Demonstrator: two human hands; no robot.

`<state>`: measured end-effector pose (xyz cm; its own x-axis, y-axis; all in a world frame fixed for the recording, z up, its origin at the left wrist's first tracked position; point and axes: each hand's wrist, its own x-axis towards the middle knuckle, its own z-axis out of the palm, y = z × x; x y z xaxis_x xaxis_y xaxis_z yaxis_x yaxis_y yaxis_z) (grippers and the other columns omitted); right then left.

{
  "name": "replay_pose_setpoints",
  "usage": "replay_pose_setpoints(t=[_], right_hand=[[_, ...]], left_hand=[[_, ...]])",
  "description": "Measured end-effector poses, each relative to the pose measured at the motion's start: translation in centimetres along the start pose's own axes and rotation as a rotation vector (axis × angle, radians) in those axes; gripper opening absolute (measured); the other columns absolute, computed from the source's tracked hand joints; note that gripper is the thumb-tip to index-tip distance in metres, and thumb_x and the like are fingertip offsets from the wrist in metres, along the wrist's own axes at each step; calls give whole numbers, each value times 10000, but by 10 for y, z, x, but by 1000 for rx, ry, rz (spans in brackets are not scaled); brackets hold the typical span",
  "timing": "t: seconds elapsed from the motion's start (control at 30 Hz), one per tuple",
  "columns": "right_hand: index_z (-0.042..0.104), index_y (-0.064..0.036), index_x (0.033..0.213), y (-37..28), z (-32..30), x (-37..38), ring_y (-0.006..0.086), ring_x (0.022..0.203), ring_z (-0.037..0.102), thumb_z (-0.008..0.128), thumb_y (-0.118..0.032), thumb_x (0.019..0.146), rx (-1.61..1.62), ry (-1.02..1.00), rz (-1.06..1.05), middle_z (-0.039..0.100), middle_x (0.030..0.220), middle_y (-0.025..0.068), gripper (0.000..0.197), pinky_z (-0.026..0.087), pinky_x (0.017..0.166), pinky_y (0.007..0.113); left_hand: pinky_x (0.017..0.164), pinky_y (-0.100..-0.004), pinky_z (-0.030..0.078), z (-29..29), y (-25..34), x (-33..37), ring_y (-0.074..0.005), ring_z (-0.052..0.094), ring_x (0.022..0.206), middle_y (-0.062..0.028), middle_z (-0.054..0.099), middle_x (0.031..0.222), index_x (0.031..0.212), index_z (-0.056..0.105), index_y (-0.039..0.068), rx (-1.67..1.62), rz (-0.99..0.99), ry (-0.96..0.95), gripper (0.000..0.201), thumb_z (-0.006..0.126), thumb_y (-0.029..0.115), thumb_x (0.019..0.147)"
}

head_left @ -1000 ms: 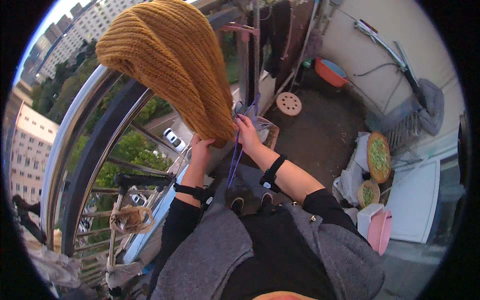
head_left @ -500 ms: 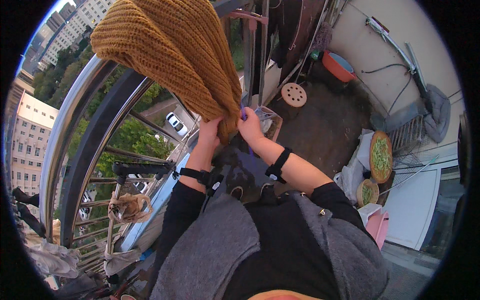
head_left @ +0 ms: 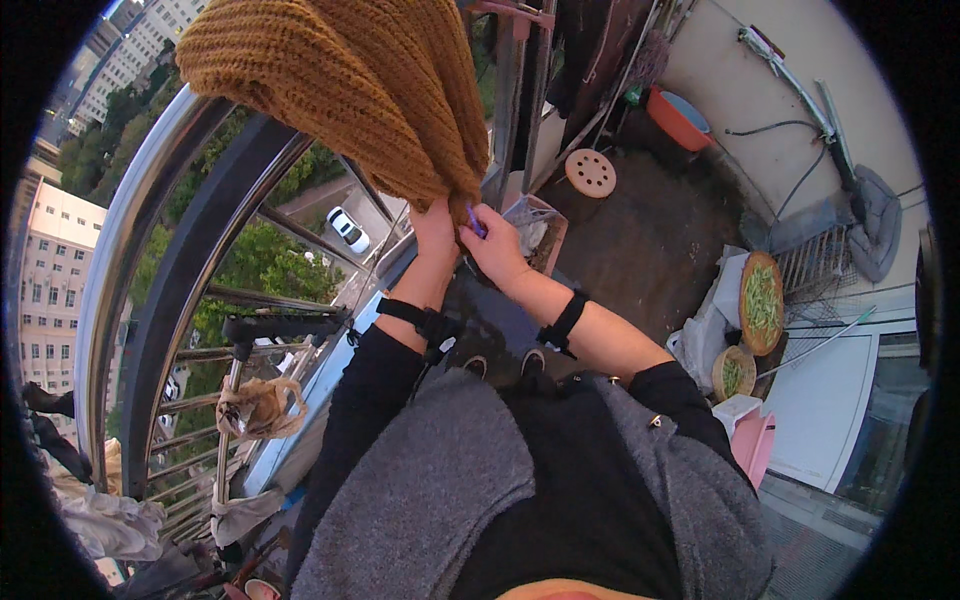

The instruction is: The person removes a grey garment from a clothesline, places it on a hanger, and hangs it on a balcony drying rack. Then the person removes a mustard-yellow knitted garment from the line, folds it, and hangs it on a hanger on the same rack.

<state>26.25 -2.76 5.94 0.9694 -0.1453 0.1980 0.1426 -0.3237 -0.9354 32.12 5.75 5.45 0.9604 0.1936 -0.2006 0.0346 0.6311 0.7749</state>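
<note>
A mustard-brown ribbed knit (head_left: 345, 95) hangs over the curved balcony railing (head_left: 150, 220), its lower end gathered to a narrow bunch. My left hand (head_left: 436, 235) is closed round that bunch, fingers partly hidden by the cloth. Close against it, my right hand (head_left: 492, 245) pinches a thin purple thing (head_left: 476, 222) at the knit's lower end. Only a short piece of it shows, too little to tell its kind. Black straps circle both my forearms.
On the dark wet floor stand a round holed stool (head_left: 590, 173) and an orange tub (head_left: 680, 118). To the right are a round tray of green pieces (head_left: 762, 300), a smaller basket (head_left: 733, 378) and a pink basin (head_left: 755, 445). A plastic bag (head_left: 258, 408) hangs on the railing bars.
My right hand has come down and left, against my left hand. The purple thing, earlier a long strip reaching below my hand, now shows only as a short piece.
</note>
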Motion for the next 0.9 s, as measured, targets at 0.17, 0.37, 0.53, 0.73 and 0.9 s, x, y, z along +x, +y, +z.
replay_pose_setpoints(t=[0.17, 0.37, 0.53, 0.73, 0.9], right_hand=[[513, -15, 851, -9, 1, -4, 150, 643, 473, 640, -65, 793, -33, 10, 21, 502, 673, 104, 148, 434, 616, 309], [540, -14, 825, 6, -3, -9, 130, 673, 496, 661, -98, 797, 4, -62, 122, 553, 702, 53, 150, 434, 621, 294], [617, -16, 840, 14, -38, -6, 103, 685, 531, 677, -145, 798, 253, -88, 290, 584, 727, 6, 148, 449, 635, 264], [622, -34, 893, 2, -91, 8, 45, 640, 492, 620, -123, 845, 237, 89, 338, 566, 724, -22, 101, 407, 572, 211], [605, -61, 907, -19, -116, 9, 38, 520, 430, 589, -143, 892, 302, 96, 166, 504, 653, -43, 85, 317, 444, 189]], left_hand=[[809, -333, 491, 1, 2, -2, -220, 572, 977, -100, 567, 1149, 1220, 469, -12, 42, -22, 13, 403, 609, 92, 858], [808, -341, 494, -8, 4, -4, -221, 579, 980, -101, 565, 1150, 1215, 477, -6, 78, -63, -70, 391, 597, 69, 851], [910, -360, 449, -36, 25, 0, -253, 544, 1082, -97, 551, 1200, 1278, 435, 8, 307, -177, -307, 534, 658, 89, 799], [974, -348, 404, -47, 120, -5, -252, 509, 1143, -115, 557, 1167, 1301, 435, 12, 917, 402, -514, 642, 659, 50, 700], [798, -343, 487, 7, 235, -40, -230, 595, 899, -124, 598, 972, 1110, 550, 17, 1041, 840, -310, 394, 613, 53, 724]])
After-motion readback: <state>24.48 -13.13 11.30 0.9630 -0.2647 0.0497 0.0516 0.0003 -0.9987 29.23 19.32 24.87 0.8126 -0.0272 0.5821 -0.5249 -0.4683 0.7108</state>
